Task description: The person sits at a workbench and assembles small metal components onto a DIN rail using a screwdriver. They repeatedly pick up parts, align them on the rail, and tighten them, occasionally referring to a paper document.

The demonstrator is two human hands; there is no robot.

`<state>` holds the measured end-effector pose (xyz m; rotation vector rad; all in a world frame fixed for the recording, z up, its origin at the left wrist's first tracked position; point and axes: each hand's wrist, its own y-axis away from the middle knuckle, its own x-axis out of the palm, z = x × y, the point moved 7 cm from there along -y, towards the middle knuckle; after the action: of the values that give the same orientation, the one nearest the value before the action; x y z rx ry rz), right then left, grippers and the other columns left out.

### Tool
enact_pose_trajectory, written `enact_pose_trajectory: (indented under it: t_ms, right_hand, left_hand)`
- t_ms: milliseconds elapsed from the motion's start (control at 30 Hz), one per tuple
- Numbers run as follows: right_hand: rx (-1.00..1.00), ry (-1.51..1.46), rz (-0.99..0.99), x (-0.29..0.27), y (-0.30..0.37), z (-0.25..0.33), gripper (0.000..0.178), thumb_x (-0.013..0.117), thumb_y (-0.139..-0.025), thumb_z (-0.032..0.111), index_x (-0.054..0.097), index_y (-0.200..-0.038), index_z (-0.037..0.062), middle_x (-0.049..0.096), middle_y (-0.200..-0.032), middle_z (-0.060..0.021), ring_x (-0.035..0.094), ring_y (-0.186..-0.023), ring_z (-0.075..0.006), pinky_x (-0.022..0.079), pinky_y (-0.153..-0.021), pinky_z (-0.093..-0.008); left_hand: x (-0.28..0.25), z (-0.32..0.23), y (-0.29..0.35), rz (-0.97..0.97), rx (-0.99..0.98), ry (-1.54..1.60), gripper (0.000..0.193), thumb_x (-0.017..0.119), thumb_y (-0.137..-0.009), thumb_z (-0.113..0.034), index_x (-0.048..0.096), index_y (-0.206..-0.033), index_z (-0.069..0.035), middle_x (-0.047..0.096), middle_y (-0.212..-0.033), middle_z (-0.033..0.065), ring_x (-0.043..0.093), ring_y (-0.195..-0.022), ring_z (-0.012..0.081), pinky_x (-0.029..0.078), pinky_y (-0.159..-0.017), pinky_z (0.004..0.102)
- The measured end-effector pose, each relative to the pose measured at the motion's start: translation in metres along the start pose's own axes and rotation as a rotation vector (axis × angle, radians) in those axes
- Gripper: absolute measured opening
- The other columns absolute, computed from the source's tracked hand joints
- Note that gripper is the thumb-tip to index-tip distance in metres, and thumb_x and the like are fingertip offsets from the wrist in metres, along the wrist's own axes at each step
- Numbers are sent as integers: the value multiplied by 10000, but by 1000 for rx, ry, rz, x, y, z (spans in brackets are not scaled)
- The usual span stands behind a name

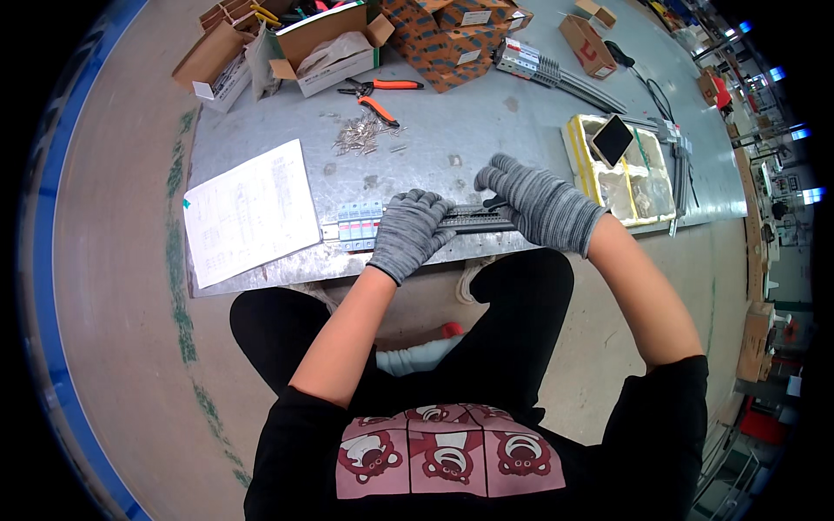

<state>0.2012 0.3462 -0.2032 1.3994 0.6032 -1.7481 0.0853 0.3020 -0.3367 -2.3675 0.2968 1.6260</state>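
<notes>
A metal mounting rail lies along the table's near edge, carrying pale blue and white modular blocks at its left end and a row of dark grey terminal blocks to the right. My left hand, in a grey striped knit glove, is wrapped over the rail just right of the pale blocks. My right hand, gloved alike, is closed at the right end of the terminal row. A small dark thing shows at its fingertips, too hidden to name. My fingers cover parts of the rail.
A printed sheet lies at the left. Behind the rail are a pile of small metal pins and orange-handled pliers. Cardboard boxes stand at the back. A divided foam tray holds a phone at the right.
</notes>
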Motion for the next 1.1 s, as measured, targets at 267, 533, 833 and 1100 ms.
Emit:
enact_pose_trajectory:
  t_ms: [267,533,833,1100]
  right_hand:
    - [118,-1,101,-1,-12,6,261,648,-863,105,595,-1115,58,582,-1057,-184,624,-959,-385,513,-813,-455]
    - [98,-57,68,-7,-5,-1,172,622,-823,-5,591,-979,62,594,-936,-144,600,-936,-366,498,-839,-432]
    - [44,-92,46,3,-1,-4,147,613,-837,5,597,-971,61,598,-932,-138,603,-938,-366,496,-852,-438]
    - [44,-83,32,4,0,-5,129,615,-844,22,589,-962,66,593,-930,-134,603,-925,-363,497,-842,-441]
  left_hand:
    - [-1,2,1,4,-10,7,499,661,-846,-454,634,-1230,-136,633,-1220,90,561,-1153,269,412,-1016,413]
    - [2,2,1,-11,-3,17,484,659,-847,-448,637,-1217,-137,637,-1200,87,563,-1145,269,410,-1020,408]
    - [1,2,1,1,-2,2,482,656,-849,-442,632,-1224,-139,634,-1197,84,562,-1144,267,406,-1026,410]
    - [0,2,0,25,-5,-1,488,654,-849,-439,630,-1230,-136,630,-1202,87,560,-1144,270,405,-1023,412]
